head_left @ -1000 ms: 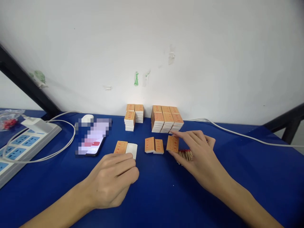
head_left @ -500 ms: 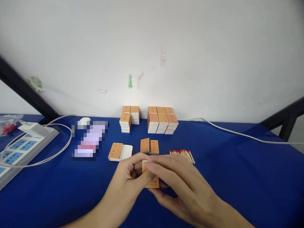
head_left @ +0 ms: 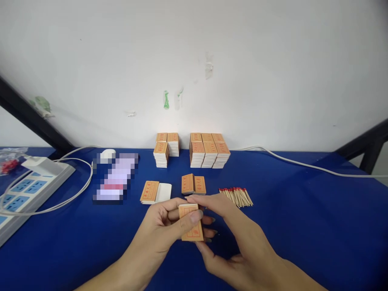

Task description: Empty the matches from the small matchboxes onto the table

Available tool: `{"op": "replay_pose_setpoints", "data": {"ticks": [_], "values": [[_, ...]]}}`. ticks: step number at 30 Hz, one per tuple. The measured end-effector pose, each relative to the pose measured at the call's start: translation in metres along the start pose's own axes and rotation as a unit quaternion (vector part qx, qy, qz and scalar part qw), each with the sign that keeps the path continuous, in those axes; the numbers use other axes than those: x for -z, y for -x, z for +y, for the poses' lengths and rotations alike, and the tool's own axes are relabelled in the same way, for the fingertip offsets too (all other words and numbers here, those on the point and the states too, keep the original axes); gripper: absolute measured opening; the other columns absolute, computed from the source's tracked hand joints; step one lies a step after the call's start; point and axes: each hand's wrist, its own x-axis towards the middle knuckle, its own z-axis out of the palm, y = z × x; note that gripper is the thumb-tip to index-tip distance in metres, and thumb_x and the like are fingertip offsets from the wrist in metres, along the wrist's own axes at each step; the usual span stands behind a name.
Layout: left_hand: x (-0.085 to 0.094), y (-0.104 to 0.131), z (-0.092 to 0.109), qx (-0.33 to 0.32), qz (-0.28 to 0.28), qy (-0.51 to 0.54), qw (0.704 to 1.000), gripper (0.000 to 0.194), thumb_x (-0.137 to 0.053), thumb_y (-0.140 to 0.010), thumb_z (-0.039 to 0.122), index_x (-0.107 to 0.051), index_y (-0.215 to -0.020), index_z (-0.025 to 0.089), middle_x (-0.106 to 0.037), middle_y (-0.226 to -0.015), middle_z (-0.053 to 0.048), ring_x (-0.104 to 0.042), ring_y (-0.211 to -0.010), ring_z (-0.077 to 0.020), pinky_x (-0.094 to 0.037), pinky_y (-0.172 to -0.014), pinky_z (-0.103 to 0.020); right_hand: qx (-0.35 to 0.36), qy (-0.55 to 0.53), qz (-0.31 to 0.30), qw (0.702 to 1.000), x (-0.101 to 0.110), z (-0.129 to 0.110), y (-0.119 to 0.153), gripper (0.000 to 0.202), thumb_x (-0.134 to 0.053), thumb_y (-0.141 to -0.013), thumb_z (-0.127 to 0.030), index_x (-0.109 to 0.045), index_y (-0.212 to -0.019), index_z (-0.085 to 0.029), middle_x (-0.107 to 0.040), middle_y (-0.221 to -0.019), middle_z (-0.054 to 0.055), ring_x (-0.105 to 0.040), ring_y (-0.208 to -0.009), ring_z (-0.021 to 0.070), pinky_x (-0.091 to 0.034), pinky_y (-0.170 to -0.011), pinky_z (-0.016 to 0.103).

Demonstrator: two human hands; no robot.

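Note:
An orange matchbox (head_left: 191, 232) is held upright near the front of the table, its white end at the top. My left hand (head_left: 162, 230) grips it, the thumb across its front and the fingers behind. My right hand (head_left: 242, 238) touches the box with index finger at the top and thumb at the lower corner. Behind lie a half-open matchbox with a white tray (head_left: 163, 192) and a pair of orange boxes (head_left: 193, 184), one leaning on the other. Loose red-tipped matches (head_left: 238, 197) lie in a pile to the right.
Stacked matchboxes (head_left: 209, 150) and a smaller group of stacks (head_left: 162, 149) stand by the wall. On the left are a white power strip (head_left: 30, 182), a blurred phone (head_left: 118, 176) and a white mouse-like object (head_left: 108, 155). A white cable (head_left: 294, 163) runs along the right.
My right hand's fingers have moved off the front of the held box, showing more of it. The whole view has shifted slightly.

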Motion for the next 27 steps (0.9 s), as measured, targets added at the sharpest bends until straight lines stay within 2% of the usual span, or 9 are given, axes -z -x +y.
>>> {"op": "replay_pose_setpoints", "data": {"ticks": [4, 6, 11, 17, 21, 24, 27], "values": [[0.002, -0.001, -0.004, 0.008, -0.007, 0.005, 1.000, 0.035, -0.089, -0.100, 0.047, -0.088, -0.124, 0.020, -0.089, -0.116, -0.012, -0.088, -0.103, -0.0258, -0.068, -0.095, -0.029, -0.037, -0.013, 0.003, 0.999, -0.004, 0.000, 0.002, 0.073, -0.062, -0.091, -0.007, -0.051, -0.160, -0.031, -0.077, -0.131, 0.005, -0.080, -0.106, 0.0195, -0.071, -0.087, 0.032], [0.003, -0.002, -0.006, 0.008, -0.008, 0.005, 1.000, 0.036, -0.089, -0.100, 0.047, -0.088, -0.125, 0.020, -0.089, -0.115, -0.012, -0.088, -0.103, -0.0256, -0.068, -0.095, -0.030, -0.049, -0.012, 0.002, 0.999, -0.006, 0.000, 0.003, 0.073, -0.060, -0.091, -0.008, -0.052, -0.159, -0.031, -0.076, -0.132, 0.005, -0.080, -0.107, 0.0193, -0.071, -0.088, 0.032], [0.003, -0.002, -0.007, 0.006, -0.012, 0.006, 1.000, 0.037, -0.088, -0.101, 0.046, -0.086, -0.127, 0.020, -0.088, -0.111, -0.011, -0.086, -0.096, -0.0225, -0.068, -0.093, -0.030, -0.042, -0.038, -0.019, 0.998, -0.004, 0.002, 0.001, 0.073, -0.062, -0.092, -0.006, -0.051, -0.159, -0.032, -0.073, -0.142, 0.006, -0.077, -0.121, 0.0198, -0.069, -0.100, 0.031], [-0.002, 0.005, -0.002, 0.014, -0.042, 0.039, 0.998, 0.024, -0.078, -0.109, 0.041, -0.083, -0.121, 0.020, -0.083, -0.102, -0.006, -0.081, -0.090, -0.0175, -0.063, -0.090, -0.028, -0.039, -0.105, -0.072, 0.991, 0.014, -0.002, -0.001, 0.087, -0.081, -0.089, -0.017, -0.044, -0.164, -0.040, -0.066, -0.157, 0.004, -0.068, -0.144, 0.0267, -0.065, -0.113, 0.035], [-0.002, 0.008, 0.001, 0.047, -0.079, 0.123, 0.988, 0.025, -0.069, -0.112, 0.039, -0.079, -0.114, 0.016, -0.074, -0.103, -0.008, -0.072, -0.092, -0.0192, -0.060, -0.086, -0.031, -0.086, -0.110, -0.101, 0.985, 0.025, -0.005, -0.001, 0.073, -0.071, -0.104, -0.022, -0.043, -0.167, -0.046, -0.061, -0.166, 0.000, -0.061, -0.153, 0.0258, -0.059, -0.122, 0.037], [0.001, 0.008, 0.002, 0.093, -0.101, 0.156, 0.978, 0.031, -0.063, -0.109, 0.043, -0.073, -0.100, 0.015, -0.064, -0.091, -0.005, -0.063, -0.078, -0.0173, -0.056, -0.075, -0.030, -0.097, -0.096, -0.091, 0.986, 0.026, -0.005, -0.001, 0.058, -0.063, -0.112, -0.026, -0.047, -0.164, -0.046, -0.063, -0.165, -0.002, -0.058, -0.155, 0.0239, -0.055, -0.125, 0.038], [0.006, 0.007, 0.001, 0.136, -0.115, 0.181, 0.967, 0.032, -0.058, -0.103, 0.046, -0.063, -0.091, 0.017, -0.048, -0.073, 0.002, -0.043, -0.060, -0.0118, -0.042, -0.063, -0.025, -0.070, -0.107, -0.082, 0.988, 0.020, -0.004, -0.002, 0.053, -0.063, -0.112, -0.024, -0.051, -0.160, -0.043, -0.070, -0.155, -0.001, -0.065, -0.145, 0.0208, -0.057, -0.120, 0.035]]}}
